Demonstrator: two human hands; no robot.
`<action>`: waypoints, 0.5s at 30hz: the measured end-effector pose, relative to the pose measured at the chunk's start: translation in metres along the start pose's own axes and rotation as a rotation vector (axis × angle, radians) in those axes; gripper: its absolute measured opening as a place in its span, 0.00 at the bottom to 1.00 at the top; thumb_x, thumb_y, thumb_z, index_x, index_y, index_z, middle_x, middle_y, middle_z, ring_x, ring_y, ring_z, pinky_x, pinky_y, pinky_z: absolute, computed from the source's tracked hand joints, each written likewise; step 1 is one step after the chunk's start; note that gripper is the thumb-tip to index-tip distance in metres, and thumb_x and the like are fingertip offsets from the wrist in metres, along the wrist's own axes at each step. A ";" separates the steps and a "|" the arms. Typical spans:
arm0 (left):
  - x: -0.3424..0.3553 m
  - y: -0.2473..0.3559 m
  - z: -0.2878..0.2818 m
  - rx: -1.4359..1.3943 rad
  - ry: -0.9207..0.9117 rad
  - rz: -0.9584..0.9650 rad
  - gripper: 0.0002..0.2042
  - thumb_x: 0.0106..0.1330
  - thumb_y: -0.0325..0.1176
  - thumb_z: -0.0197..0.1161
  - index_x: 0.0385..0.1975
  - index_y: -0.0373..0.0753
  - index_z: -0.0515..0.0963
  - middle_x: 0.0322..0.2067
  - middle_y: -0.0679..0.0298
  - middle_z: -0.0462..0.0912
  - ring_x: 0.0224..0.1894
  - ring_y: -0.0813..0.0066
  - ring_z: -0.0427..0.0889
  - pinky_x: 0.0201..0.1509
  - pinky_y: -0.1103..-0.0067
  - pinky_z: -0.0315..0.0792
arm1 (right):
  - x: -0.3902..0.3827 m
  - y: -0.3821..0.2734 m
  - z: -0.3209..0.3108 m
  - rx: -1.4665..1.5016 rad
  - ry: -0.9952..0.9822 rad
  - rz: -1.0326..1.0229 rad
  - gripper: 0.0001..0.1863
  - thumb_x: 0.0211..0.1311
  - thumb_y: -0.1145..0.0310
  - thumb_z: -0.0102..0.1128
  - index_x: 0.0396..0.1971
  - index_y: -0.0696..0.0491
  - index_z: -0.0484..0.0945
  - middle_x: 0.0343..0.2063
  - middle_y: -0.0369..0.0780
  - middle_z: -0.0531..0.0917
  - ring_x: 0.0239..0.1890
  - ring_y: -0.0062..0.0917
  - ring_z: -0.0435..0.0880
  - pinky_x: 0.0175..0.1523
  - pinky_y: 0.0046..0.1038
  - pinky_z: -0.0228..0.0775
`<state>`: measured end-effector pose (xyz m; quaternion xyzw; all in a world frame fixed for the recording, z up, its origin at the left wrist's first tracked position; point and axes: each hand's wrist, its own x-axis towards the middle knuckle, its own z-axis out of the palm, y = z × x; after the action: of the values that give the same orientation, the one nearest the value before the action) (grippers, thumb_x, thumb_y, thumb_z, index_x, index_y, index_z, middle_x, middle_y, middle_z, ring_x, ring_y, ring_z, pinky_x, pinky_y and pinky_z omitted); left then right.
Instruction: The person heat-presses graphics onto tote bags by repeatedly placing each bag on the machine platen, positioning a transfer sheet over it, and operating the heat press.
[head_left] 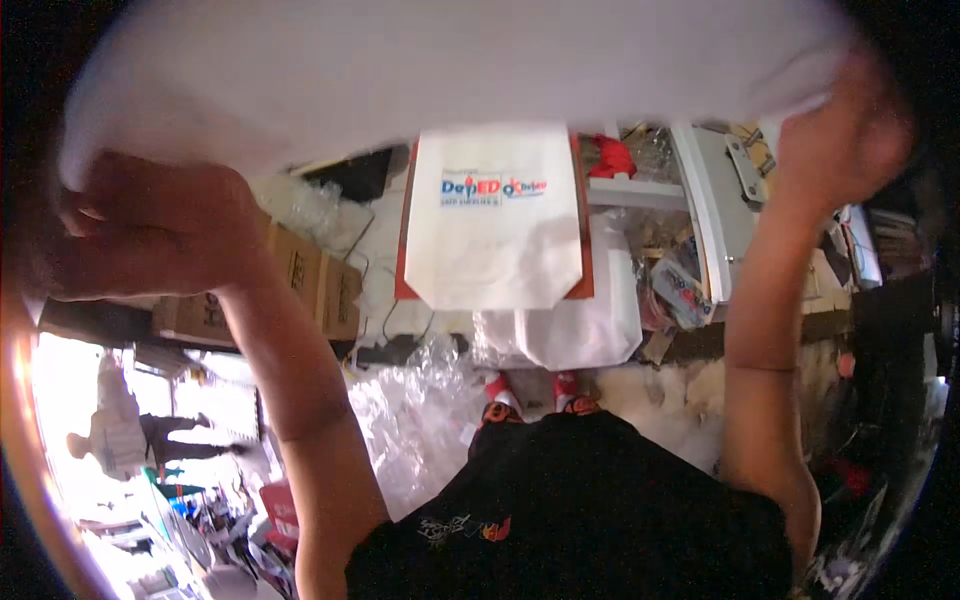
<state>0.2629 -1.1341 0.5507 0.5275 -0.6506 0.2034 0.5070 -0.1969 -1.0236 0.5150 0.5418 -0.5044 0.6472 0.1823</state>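
A wide white sheet (450, 70), blurred and cloth-like, stretches across the top of the view close to me. My left hand (160, 225) is closed on its left end, and my right hand (845, 140) grips its right end; both arms are raised. Below the sheet lies a flat white bag (495, 255) with red and blue print and cut lower corners. It rests on a reddish-brown board (588, 255) that shows along its sides. Another white bag piece (585, 335) hangs under the board, nearer my feet.
Cardboard boxes (335, 297) stand to the left, with crumpled clear plastic (415, 400) on the floor. A light metal frame (705, 215) and a red cloth (612, 157) are on the right. Another person (110, 430) is far off at the lower left.
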 end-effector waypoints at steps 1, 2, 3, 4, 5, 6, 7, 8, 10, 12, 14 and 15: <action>-0.021 -0.015 0.049 0.028 -0.034 0.087 0.14 0.70 0.40 0.55 0.49 0.38 0.75 0.44 0.57 0.78 0.46 0.60 0.77 0.54 0.66 0.71 | -0.008 -0.004 0.015 0.024 0.052 -0.053 0.14 0.67 0.63 0.58 0.42 0.58 0.81 0.41 0.43 0.84 0.42 0.29 0.83 0.46 0.30 0.74; -0.044 -0.038 0.077 0.132 -0.054 0.189 0.13 0.71 0.37 0.52 0.48 0.38 0.75 0.40 0.57 0.77 0.43 0.61 0.77 0.50 0.67 0.72 | -0.046 0.022 0.064 0.051 0.022 -0.077 0.14 0.69 0.61 0.56 0.45 0.56 0.80 0.41 0.44 0.85 0.41 0.31 0.84 0.46 0.32 0.74; -0.073 -0.065 0.122 0.205 -0.070 0.281 0.11 0.72 0.35 0.48 0.48 0.39 0.74 0.37 0.57 0.76 0.39 0.63 0.78 0.47 0.68 0.73 | -0.079 0.046 0.106 0.046 -0.006 -0.119 0.15 0.71 0.60 0.54 0.48 0.54 0.80 0.40 0.45 0.85 0.41 0.33 0.85 0.47 0.34 0.74; -0.107 -0.069 0.168 -0.021 -0.388 0.108 0.14 0.73 0.38 0.47 0.49 0.38 0.74 0.40 0.50 0.77 0.42 0.54 0.78 0.48 0.63 0.73 | -0.111 0.072 0.137 -0.018 -0.240 0.096 0.15 0.69 0.63 0.54 0.51 0.51 0.79 0.43 0.47 0.85 0.44 0.38 0.84 0.50 0.36 0.74; -0.145 -0.081 0.211 -0.182 -0.660 -0.138 0.17 0.74 0.42 0.45 0.51 0.38 0.73 0.43 0.43 0.77 0.46 0.45 0.78 0.50 0.59 0.72 | -0.148 0.081 0.160 -0.198 -0.564 0.423 0.16 0.67 0.66 0.54 0.53 0.49 0.79 0.46 0.50 0.83 0.48 0.43 0.83 0.54 0.37 0.73; -0.190 -0.107 0.244 -0.047 -0.877 -0.101 0.18 0.75 0.42 0.43 0.51 0.39 0.75 0.45 0.42 0.78 0.49 0.42 0.77 0.52 0.55 0.72 | -0.199 0.127 0.179 -0.127 -0.730 0.479 0.18 0.64 0.67 0.55 0.53 0.49 0.79 0.45 0.51 0.83 0.49 0.46 0.82 0.54 0.38 0.73; -0.230 -0.108 0.264 -0.056 -1.058 -0.091 0.18 0.74 0.44 0.42 0.50 0.43 0.77 0.43 0.41 0.79 0.47 0.41 0.78 0.50 0.54 0.72 | -0.253 0.165 0.183 -0.105 -0.823 0.579 0.16 0.65 0.69 0.53 0.51 0.53 0.80 0.49 0.49 0.82 0.53 0.39 0.81 0.58 0.36 0.71; -0.266 -0.138 0.268 0.041 -1.167 -0.105 0.16 0.74 0.42 0.44 0.49 0.42 0.77 0.41 0.42 0.79 0.46 0.41 0.79 0.48 0.54 0.73 | -0.297 0.168 0.192 -0.264 -0.980 0.482 0.16 0.64 0.70 0.52 0.51 0.53 0.80 0.50 0.49 0.82 0.52 0.42 0.81 0.58 0.37 0.71; -0.295 -0.127 0.244 0.015 -1.277 -0.130 0.15 0.72 0.39 0.46 0.52 0.43 0.75 0.42 0.44 0.80 0.45 0.42 0.80 0.48 0.55 0.74 | -0.322 0.128 0.176 -0.321 -1.032 0.672 0.16 0.65 0.71 0.51 0.51 0.53 0.79 0.49 0.49 0.82 0.51 0.44 0.79 0.57 0.40 0.70; -0.314 -0.122 0.233 -0.058 -1.127 -0.137 0.15 0.72 0.37 0.47 0.53 0.43 0.75 0.43 0.45 0.80 0.45 0.43 0.80 0.48 0.55 0.74 | -0.336 0.120 0.165 -0.334 -0.883 0.534 0.15 0.64 0.71 0.52 0.49 0.54 0.79 0.46 0.49 0.82 0.48 0.45 0.79 0.54 0.41 0.71; -0.320 -0.118 0.224 -0.121 -0.972 -0.144 0.16 0.71 0.34 0.48 0.55 0.42 0.74 0.43 0.46 0.80 0.46 0.44 0.80 0.48 0.56 0.73 | -0.349 0.120 0.162 -0.337 -0.733 0.394 0.14 0.63 0.70 0.53 0.47 0.55 0.78 0.42 0.49 0.82 0.46 0.47 0.79 0.51 0.43 0.71; -0.313 -0.113 0.218 -0.106 -1.012 -0.190 0.16 0.71 0.35 0.48 0.57 0.44 0.74 0.45 0.47 0.79 0.46 0.44 0.79 0.49 0.56 0.73 | -0.351 0.120 0.162 -0.387 -0.700 0.296 0.12 0.63 0.72 0.53 0.45 0.55 0.78 0.39 0.48 0.81 0.44 0.46 0.79 0.48 0.44 0.70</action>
<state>0.2448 -1.1989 0.1589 0.5902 -0.7731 -0.1573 0.1713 -0.0852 -1.1032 0.1340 0.6065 -0.7203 0.3367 0.0034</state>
